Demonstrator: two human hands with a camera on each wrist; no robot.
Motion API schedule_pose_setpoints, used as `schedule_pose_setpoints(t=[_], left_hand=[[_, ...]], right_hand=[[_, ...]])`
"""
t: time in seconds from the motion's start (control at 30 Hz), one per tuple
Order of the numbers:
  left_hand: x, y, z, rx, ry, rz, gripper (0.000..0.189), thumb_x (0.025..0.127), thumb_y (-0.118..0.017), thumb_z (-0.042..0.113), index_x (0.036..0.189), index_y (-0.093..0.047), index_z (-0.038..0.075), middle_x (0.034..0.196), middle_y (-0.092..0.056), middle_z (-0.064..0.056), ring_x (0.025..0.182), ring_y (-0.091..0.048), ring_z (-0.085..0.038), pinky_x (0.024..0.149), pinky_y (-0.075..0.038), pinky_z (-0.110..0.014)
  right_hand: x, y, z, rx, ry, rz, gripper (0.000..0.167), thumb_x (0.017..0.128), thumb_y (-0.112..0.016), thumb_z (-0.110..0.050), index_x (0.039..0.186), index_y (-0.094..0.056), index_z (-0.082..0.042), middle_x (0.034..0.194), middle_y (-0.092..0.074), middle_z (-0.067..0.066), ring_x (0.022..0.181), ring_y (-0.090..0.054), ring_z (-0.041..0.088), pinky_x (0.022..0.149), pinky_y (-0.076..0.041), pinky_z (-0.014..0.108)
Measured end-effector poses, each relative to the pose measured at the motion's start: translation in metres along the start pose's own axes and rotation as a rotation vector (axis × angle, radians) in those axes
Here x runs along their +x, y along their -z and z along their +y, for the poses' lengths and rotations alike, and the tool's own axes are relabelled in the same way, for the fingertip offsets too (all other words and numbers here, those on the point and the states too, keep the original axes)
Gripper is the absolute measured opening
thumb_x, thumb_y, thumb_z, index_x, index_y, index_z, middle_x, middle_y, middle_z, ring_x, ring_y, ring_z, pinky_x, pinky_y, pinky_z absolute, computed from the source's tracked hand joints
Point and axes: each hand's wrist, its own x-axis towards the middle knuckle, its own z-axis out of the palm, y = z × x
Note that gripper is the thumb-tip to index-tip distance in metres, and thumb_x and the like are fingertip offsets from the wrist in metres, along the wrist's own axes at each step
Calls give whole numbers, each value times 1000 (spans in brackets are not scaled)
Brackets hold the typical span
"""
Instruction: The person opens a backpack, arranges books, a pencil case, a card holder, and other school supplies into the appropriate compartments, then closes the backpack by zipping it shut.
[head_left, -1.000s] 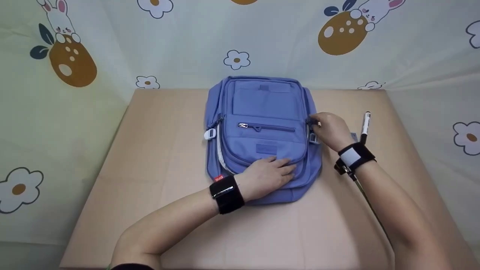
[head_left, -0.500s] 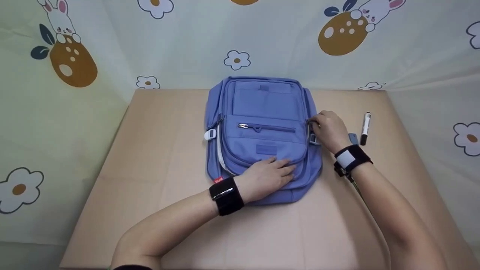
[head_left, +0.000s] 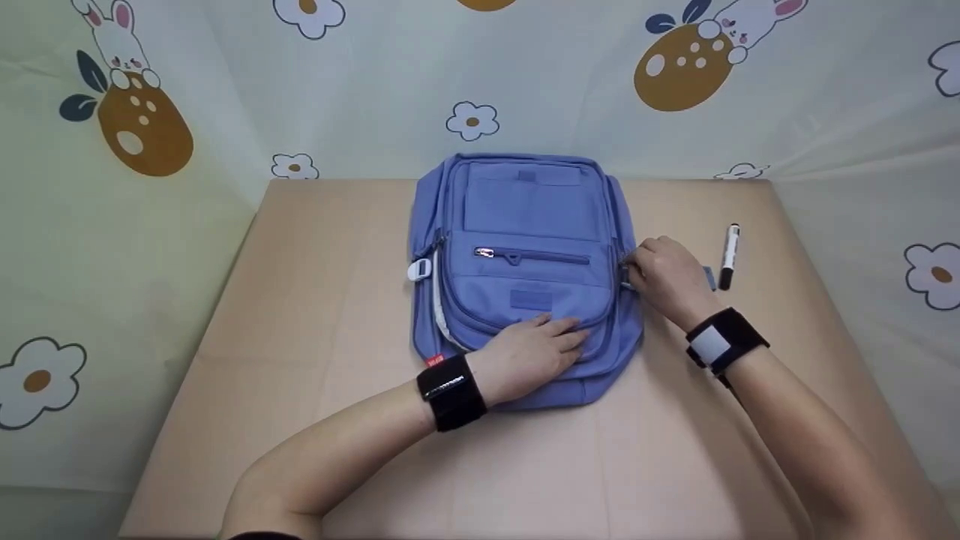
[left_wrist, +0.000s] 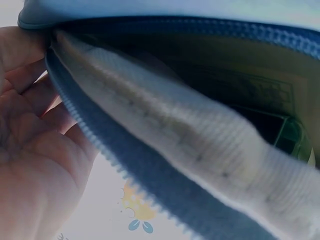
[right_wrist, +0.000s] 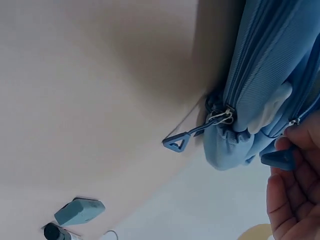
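Observation:
A blue-purple backpack [head_left: 529, 210] lies on the table, its front facing up. My left hand [head_left: 529, 356] rests on its lower front with fingers extended. At the bag's right side my right hand [head_left: 667, 277] pinches a zipper pull; the right wrist view shows this blue pull [right_wrist: 279, 159] between thumb and fingers. Beside it a second, triangular pull [right_wrist: 177, 142] hangs from another zipper. In the left wrist view a zippered pocket gapes, showing pale lining [left_wrist: 200, 135] and a dark, green-edged item [left_wrist: 290, 132] inside, partly hidden. The left fingers [left_wrist: 37, 95] lie by the pocket's edge.
A white marker with a black cap [head_left: 729, 256] lies on the table [head_left: 322, 315] right of the bag. Next to it is a small blue-grey block [right_wrist: 80, 211], mostly hidden by my right hand in the head view. A patterned cloth [head_left: 375, 90] hangs behind and at both sides.
My right hand has moved down along the bag's right side, toward me, with the zipper pull. The left hand stays in place on the backpack.

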Motion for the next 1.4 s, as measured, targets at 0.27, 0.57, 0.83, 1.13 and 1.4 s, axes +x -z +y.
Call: schedule_pose_setpoints(t=[0.27, 0.57, 0.83, 1.13, 1.4], left_hand=[[-2, 0, 0, -24, 20, -6, 42, 109, -43, 19, 148, -56, 22, 159, -43, 3, 149, -34, -20, 117, -35, -42], [-2, -2, 0, -21, 18, 15, 42, 109, -43, 20, 148, -56, 22, 159, -44, 2, 148, -35, -21, 116, -35, -42], [0, -3, 2, -3, 18, 27, 41, 110, -41, 20, 148, -56, 20, 158, -45, 1, 147, -36, -21, 115, -37, -42], [-1, -4, 2, 24, 8, 28, 41, 108, -44, 17, 148, -57, 19, 158, -45, 1, 147, -36, -21, 115, -37, -42], [-1, -3, 2, 27, 12, 32, 41, 107, -46, 15, 145, -59, 18, 158, -45, 1, 147, -36, -21, 116, -37, -42]], right_hand=[[-9, 0, -9, 57, -35, -22, 9, 86, -71, 4, 95, -71, 4, 84, -68, 16, 76, -61, 36, 69, -51, 47], [-10, -4, -13, 143, -207, -43, 10, 87, -77, -1, 96, -72, 1, 87, -68, 13, 78, -60, 30, 71, -50, 43], [-12, 1, -10, 133, -191, -20, 6, 87, -77, 0, 92, -73, 0, 86, -68, 13, 80, -61, 31, 71, -49, 44], [-19, 9, -11, 111, -127, -16, 7, 87, -77, 1, 90, -71, 1, 86, -68, 13, 79, -61, 32, 71, -50, 45], [-29, 17, -24, 113, -150, -85, 10, 85, -77, 3, 88, -68, 0, 83, -65, 13, 77, -60, 30, 68, -50, 43]])
